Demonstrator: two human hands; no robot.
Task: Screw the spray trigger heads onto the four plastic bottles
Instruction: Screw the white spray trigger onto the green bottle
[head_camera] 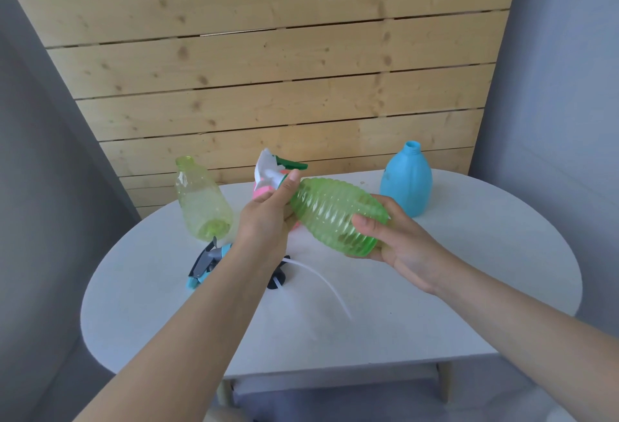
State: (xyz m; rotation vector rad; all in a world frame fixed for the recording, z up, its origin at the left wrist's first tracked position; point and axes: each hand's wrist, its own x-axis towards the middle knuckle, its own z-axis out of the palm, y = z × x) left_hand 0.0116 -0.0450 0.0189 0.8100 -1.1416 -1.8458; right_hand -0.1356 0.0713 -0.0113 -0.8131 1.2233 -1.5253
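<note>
Green ribbed bottle (338,217) is held tilted above the white table (435,287), base toward the person, neck pointing away-left. Right hand (402,247) is wrapped round the bottle's base end, gripping it. Left hand (268,217) is closed at the neck end, thumb on the bottle's shoulder, fingers pinching the collar of a white and green trigger head (274,170) that looks seated on the neck.

Left of the green bottle a yellow bottle (201,200) stands w/ open neck; right of it, a blue bottle (407,183) also open. Something pink shows behind the left hand, prob. another bottle, can't tell more. Below-left of the green bottle a blue-grey trigger head (207,264) lies on the table, and just under it a black part w/ a white dip tube (321,281).

To do this step well: keep the right hand firm as the anchor, turn only the collar w/ the left fingers, keep head square to the neck so threads don't cross, stop when snug.
</note>
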